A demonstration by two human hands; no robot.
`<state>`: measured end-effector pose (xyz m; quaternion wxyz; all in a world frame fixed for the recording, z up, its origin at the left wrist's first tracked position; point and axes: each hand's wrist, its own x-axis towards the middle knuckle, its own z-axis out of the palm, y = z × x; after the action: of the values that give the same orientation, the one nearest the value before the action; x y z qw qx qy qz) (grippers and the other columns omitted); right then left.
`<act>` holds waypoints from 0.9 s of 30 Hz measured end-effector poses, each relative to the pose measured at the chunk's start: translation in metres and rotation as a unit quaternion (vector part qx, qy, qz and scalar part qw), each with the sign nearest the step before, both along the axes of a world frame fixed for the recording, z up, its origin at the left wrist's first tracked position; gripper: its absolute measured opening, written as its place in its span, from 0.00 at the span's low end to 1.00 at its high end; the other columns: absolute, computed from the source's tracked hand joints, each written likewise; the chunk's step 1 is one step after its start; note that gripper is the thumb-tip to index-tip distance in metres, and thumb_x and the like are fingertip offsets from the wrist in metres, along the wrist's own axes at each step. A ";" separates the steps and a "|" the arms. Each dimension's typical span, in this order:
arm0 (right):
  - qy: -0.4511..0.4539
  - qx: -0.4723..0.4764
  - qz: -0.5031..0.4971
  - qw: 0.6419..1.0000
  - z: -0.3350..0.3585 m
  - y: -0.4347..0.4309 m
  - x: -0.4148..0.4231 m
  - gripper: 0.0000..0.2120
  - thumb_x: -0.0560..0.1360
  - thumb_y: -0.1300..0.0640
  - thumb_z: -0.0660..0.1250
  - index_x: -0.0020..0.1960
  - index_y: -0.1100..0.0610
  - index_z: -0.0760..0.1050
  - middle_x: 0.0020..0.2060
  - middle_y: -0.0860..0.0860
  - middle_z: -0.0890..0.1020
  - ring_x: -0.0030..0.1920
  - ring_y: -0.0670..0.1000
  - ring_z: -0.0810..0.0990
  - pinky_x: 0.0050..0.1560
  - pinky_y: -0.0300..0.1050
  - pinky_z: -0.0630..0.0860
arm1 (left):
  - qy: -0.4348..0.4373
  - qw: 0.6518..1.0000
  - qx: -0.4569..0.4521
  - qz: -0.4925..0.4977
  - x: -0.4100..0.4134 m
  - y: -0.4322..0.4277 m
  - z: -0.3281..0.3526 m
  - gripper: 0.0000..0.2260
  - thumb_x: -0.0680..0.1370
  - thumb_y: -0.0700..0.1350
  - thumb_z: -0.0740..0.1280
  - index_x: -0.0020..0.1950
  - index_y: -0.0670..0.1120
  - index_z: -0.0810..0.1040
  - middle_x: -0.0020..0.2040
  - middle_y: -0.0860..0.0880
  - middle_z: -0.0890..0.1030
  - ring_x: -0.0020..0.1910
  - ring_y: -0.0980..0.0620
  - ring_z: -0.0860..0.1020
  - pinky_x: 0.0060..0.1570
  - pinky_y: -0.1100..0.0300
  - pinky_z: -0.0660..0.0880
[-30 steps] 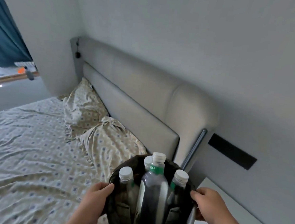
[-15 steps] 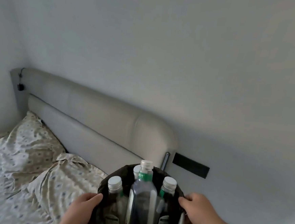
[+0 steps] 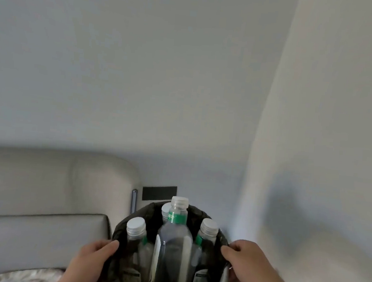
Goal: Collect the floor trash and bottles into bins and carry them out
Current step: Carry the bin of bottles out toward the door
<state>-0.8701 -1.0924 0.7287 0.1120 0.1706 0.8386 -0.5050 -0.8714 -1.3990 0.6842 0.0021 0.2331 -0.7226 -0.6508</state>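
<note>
A round bin (image 3: 199,212) lined with a dark bag is held up in front of me at the bottom centre. Several clear plastic bottles with white caps and green labels stand upright in it; the tallest bottle (image 3: 174,235) is in the middle, with a shorter bottle (image 3: 136,230) on its left and another short bottle (image 3: 208,230) on its right. My left hand (image 3: 92,259) grips the bin's left rim. My right hand (image 3: 247,262) grips the right rim. The bin's base is cut off by the frame.
A beige padded headboard (image 3: 50,181) fills the lower left, with a strip of patterned bedding (image 3: 25,276) below it. A black wall panel (image 3: 159,193) sits behind the bin. A plain wall rises ahead, and a wall corner (image 3: 271,116) runs down on the right.
The view has swung right: the bed and pillows have slid out to the left and a wall corner has come in on the right. Both hands keep the same hold on the bin.
</note>
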 end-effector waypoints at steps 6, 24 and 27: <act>0.029 -0.012 -0.113 0.993 0.014 0.077 0.081 0.06 0.72 0.60 0.64 0.37 0.60 0.75 0.29 0.58 0.79 0.27 0.56 0.81 0.36 0.52 0.84 | 0.023 0.994 -0.013 -0.109 0.015 0.092 0.026 0.04 0.73 0.41 0.72 0.39 0.41 0.81 0.44 0.40 0.83 0.43 0.45 0.79 0.51 0.52 0.75; 0.047 0.032 -0.426 0.903 0.047 0.287 0.418 0.10 0.73 0.58 0.68 0.37 0.63 0.79 0.31 0.57 0.81 0.27 0.55 0.81 0.26 0.41 0.78 | 0.007 0.906 0.013 -0.422 0.201 0.389 0.061 0.09 0.66 0.42 0.77 0.38 0.37 0.83 0.38 0.39 0.84 0.38 0.44 0.79 0.42 0.56 0.73; 0.028 0.054 -0.485 0.872 0.050 0.299 0.467 0.10 0.71 0.56 0.68 0.37 0.63 0.80 0.34 0.60 0.83 0.33 0.58 0.84 0.34 0.50 0.83 | 0.004 0.873 0.017 -0.487 0.222 0.436 0.063 0.15 0.57 0.47 0.78 0.34 0.38 0.83 0.37 0.39 0.84 0.41 0.43 0.80 0.51 0.52 0.75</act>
<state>-0.4027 -0.7933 0.7786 -0.1804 0.5478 0.6790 -0.4542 -0.6497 -0.9628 0.7477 -0.3164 -0.1508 -0.7336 -0.5822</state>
